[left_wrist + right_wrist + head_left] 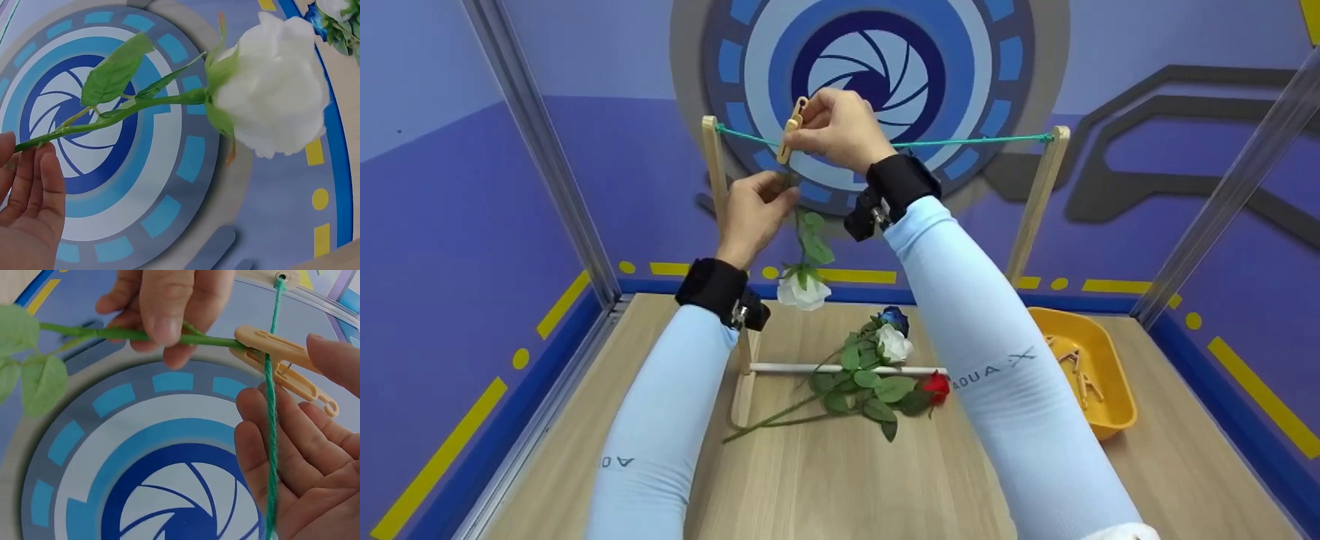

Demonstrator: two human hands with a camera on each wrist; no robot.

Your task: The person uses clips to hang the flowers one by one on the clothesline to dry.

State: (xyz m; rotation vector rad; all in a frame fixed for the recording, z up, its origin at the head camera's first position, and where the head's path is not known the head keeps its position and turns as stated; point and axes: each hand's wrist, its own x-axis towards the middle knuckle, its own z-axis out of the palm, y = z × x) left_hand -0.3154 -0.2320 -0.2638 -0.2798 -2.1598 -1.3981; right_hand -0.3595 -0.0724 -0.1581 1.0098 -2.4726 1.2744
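Observation:
My left hand pinches the green stem of a white rose that hangs head down. Up at the green cord, my right hand holds a tan plastic clothespin between thumb and fingers. In the right wrist view, the clothespin's jaws sit over the stem end and the cord. The right thumb touches one handle of the clothespin, and the other fingers lie behind the cord. A leafy sprig grows from the stem.
The cord runs between two wooden posts joined low by a white rod. On the table lie a blue rose, another white rose and a red rose. A yellow tray at the right holds several clothespins.

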